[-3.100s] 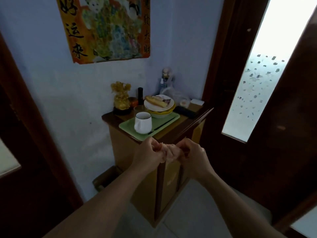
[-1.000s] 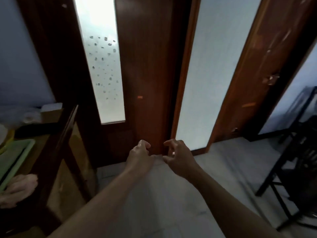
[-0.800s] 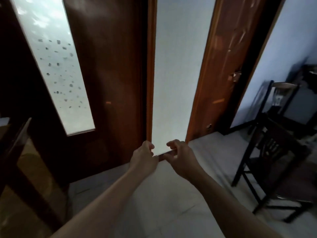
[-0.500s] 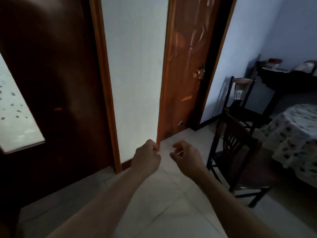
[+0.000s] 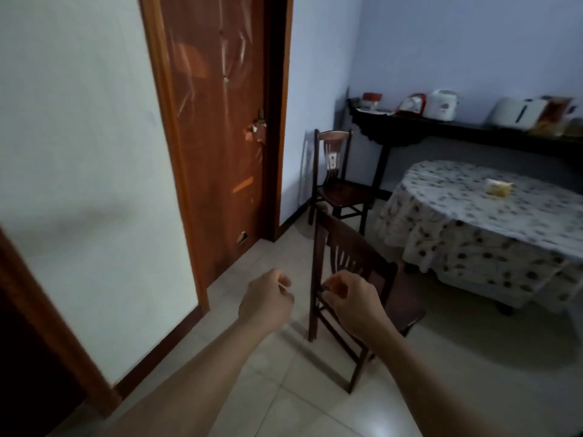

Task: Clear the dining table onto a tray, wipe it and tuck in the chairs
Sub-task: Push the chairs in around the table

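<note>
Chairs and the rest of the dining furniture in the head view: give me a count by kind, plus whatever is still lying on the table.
Chairs: 2, the near chair and the far chair, both pulled out
Dining table: 1
Yellowish item on the table: 1
Total: 4

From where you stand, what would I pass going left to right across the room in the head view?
White wall panel → brown door → far chair → dining table with a crumpled yellowish thing lying on it.
</note>
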`<action>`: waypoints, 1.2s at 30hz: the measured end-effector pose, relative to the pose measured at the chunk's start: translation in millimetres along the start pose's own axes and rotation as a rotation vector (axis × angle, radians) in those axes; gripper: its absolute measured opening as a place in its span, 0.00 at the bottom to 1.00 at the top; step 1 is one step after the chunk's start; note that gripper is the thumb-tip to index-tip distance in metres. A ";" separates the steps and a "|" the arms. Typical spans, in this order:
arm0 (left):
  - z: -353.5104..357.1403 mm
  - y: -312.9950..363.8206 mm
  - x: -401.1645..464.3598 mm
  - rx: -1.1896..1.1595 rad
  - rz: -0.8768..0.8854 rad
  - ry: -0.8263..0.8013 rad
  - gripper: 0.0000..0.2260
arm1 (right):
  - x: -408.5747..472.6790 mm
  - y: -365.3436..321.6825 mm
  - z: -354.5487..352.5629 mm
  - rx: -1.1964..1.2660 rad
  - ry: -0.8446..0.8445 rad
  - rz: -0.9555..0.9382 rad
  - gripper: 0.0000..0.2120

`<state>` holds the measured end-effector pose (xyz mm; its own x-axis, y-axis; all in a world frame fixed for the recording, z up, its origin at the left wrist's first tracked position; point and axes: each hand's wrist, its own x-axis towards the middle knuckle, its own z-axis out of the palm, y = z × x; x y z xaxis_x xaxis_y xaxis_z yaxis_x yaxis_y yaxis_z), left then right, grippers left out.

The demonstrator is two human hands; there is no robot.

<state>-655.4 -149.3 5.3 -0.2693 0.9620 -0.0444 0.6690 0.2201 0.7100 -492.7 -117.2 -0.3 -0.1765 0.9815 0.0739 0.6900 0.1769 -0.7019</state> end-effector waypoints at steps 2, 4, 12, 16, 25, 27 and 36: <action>7.3 4.0 40.5 0.004 0.030 -0.071 0.07 | 27.0 6.6 -2.0 -0.012 0.040 0.060 0.09; 13.6 10.1 74.1 0.015 0.066 -0.123 0.06 | 47.9 12.2 -5.2 -0.023 0.092 0.103 0.07; 65.3 40.7 169.4 0.045 0.181 -0.334 0.08 | 114.9 60.0 -12.3 -0.116 0.191 0.249 0.11; 89.9 57.5 212.8 0.086 0.209 -0.380 0.12 | 157.6 85.2 -19.5 -0.131 0.225 0.263 0.17; 123.4 82.7 292.2 0.213 0.348 -0.436 0.24 | 241.3 112.1 -18.8 -0.131 0.130 0.348 0.30; 130.4 85.8 309.4 0.241 0.394 -0.435 0.26 | 252.0 117.6 -14.7 -0.188 0.117 0.368 0.32; 183.9 79.2 413.5 0.536 0.763 -0.551 0.32 | 309.8 148.0 17.4 -0.580 0.104 0.500 0.31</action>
<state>-586.3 295.6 -86.1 0.6053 0.7860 -0.1259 0.7800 -0.5541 0.2909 -457.5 211.8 -93.7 0.3003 0.9514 -0.0681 0.9328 -0.3079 -0.1876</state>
